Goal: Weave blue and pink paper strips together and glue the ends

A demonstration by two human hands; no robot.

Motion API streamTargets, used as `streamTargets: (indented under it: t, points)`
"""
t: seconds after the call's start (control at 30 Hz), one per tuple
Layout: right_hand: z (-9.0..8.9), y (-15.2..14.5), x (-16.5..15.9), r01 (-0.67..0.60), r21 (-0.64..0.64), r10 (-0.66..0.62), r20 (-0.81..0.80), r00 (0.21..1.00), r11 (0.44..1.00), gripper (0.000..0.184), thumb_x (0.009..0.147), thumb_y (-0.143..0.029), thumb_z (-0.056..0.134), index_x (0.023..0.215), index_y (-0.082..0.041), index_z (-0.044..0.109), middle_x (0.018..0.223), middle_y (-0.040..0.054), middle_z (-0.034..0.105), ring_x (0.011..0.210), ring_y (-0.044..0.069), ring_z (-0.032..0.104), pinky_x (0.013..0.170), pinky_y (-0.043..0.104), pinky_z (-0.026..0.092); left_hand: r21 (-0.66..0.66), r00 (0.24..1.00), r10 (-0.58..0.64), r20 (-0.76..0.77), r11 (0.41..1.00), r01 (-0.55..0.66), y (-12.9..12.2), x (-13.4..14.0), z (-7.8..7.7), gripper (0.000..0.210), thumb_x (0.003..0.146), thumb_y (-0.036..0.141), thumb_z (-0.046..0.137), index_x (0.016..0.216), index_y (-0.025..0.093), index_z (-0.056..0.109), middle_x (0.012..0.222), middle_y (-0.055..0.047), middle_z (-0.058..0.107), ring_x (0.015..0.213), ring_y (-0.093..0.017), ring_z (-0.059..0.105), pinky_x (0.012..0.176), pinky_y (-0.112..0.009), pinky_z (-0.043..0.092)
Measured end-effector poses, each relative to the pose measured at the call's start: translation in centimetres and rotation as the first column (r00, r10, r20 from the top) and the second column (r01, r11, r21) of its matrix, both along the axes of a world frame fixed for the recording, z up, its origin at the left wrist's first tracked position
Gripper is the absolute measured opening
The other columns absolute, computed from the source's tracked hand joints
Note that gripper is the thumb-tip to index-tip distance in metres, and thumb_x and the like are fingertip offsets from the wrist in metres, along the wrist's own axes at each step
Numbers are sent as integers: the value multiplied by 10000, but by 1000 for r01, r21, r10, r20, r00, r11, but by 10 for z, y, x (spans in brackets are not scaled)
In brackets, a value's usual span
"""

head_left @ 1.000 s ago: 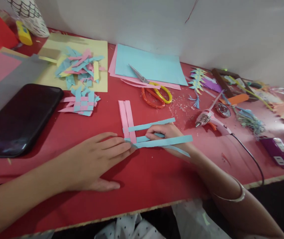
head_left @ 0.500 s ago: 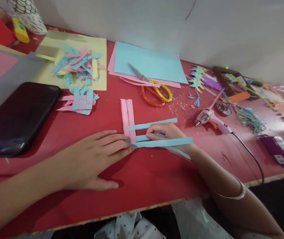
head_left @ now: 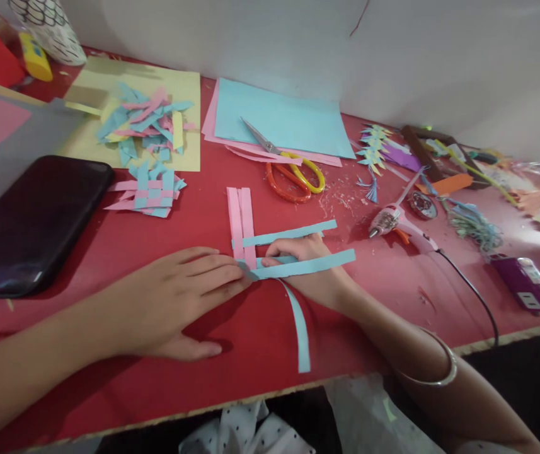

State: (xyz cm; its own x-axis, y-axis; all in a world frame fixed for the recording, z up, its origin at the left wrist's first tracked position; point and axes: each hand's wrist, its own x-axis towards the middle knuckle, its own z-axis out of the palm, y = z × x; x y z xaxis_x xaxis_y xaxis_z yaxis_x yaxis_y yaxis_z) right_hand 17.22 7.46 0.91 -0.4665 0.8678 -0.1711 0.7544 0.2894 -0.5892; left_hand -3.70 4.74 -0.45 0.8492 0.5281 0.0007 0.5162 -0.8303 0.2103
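Note:
Two pink paper strips (head_left: pixel 242 214) lie side by side, pointing away from me, with several light blue strips crossing them. My left hand (head_left: pixel 182 302) lies flat with its fingers stretched out, the fingertips pressing the lower left of this crossing. From the right, my right hand (head_left: pixel 314 268) is pinched closed on a blue paper strip close to the pink ones. One blue strip (head_left: pixel 298 238) runs above my right hand and another (head_left: pixel 317 263) crosses in front of it. A curved blue strip end (head_left: pixel 302 340) hangs below the hand towards the table edge.
Scissors (head_left: pixel 293 180) rest partly on blue and pink sheets (head_left: pixel 279 116). A woven pink-and-blue piece (head_left: pixel 154 192) lies left, near paper scraps (head_left: pixel 149 120) and a black tray-like object (head_left: pixel 33 227). A pink glue gun (head_left: pixel 399 224) with its cord lies right on the red table (head_left: pixel 251 353).
My right hand has moved slightly left, towards the pink strips. A blue strip end that pointed right now bends down towards the table edge. My left hand stays nearly in place.

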Motion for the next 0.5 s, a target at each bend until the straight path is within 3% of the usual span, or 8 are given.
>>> streamTargets:
  t: [0.5]
  points:
    - [-2, 3, 6, -67, -68, 58, -127, 990, 995, 204, 815, -222, 462, 670, -137, 577, 637, -10, 558, 607, 85, 471, 587, 218, 281, 114, 993, -58, 102, 992, 47, 4, -3, -3, 557, 736, 484, 510, 1191, 164, 506, 1216, -129, 516, 1096, -267, 485, 969, -397, 369]
